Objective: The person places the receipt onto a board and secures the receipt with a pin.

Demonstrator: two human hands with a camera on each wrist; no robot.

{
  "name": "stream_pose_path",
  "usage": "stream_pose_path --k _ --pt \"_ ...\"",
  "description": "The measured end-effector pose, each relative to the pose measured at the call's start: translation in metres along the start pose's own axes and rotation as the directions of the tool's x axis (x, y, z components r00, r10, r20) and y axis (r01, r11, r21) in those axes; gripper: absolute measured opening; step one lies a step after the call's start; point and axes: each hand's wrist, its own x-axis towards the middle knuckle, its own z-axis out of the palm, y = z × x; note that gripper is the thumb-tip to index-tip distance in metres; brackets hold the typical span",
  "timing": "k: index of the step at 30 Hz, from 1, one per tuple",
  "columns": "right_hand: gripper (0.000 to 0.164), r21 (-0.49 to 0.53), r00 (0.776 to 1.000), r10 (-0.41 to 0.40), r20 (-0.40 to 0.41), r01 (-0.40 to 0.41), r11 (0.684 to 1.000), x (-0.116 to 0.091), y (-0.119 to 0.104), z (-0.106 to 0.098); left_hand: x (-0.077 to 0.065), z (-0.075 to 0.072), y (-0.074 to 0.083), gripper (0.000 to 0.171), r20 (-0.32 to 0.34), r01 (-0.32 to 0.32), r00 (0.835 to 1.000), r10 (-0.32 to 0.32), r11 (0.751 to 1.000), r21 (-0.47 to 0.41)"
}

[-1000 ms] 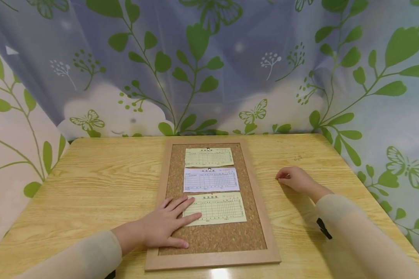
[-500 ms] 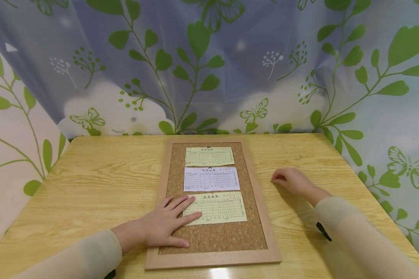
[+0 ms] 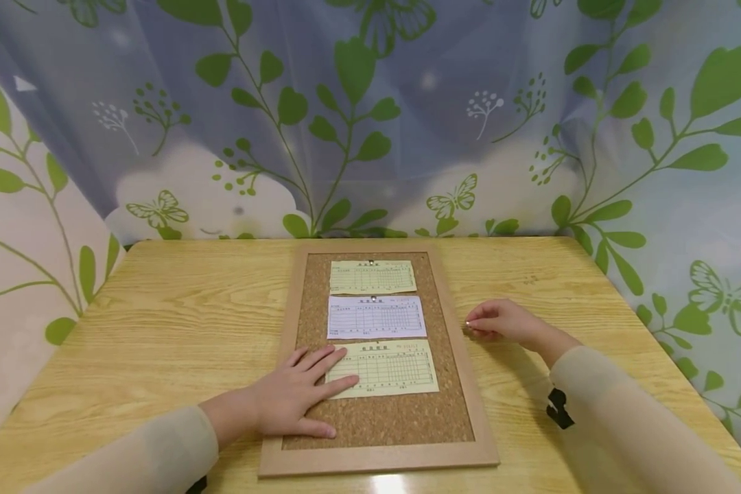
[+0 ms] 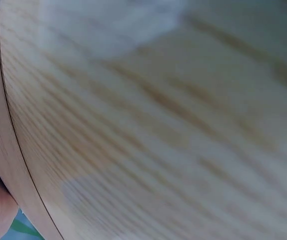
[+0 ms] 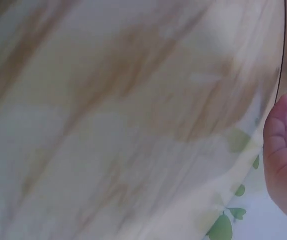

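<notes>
A wood-framed cork board lies on the table with three printed paper slips on it. The far yellow slip and the middle white slip each have a silver pushpin at the top edge. My left hand rests with fingers spread on the board, fingertips over the left side of the near yellow slip. Just right of the frame, my right hand pinches a small shiny pushpin between thumb and fingers. Only part of that hand shows in the right wrist view.
The wood-grain table extends on both sides of the board. A leaf-patterned curtain hangs along the back and both sides. A black clip-like piece sits under the right sleeve.
My right hand has moved left toward the board's frame, and the shiny pushpin now shows at its fingertips. The left hand stays in place on the board and near slip.
</notes>
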Motion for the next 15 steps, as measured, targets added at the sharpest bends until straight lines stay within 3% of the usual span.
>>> stream_pose_path --k 6,15 --pt "0.023 0.117 0.999 0.024 0.043 -0.029 0.993 0.002 -0.005 0.006 0.001 0.001 0.001 0.077 -0.007 0.0 1.0 0.0 1.0 0.012" --pt "0.024 0.142 0.995 0.025 0.102 -0.039 0.989 0.006 -0.018 0.017 0.001 0.001 0.0 0.077 0.002 0.003 1.0 -0.003 1.0 0.006"
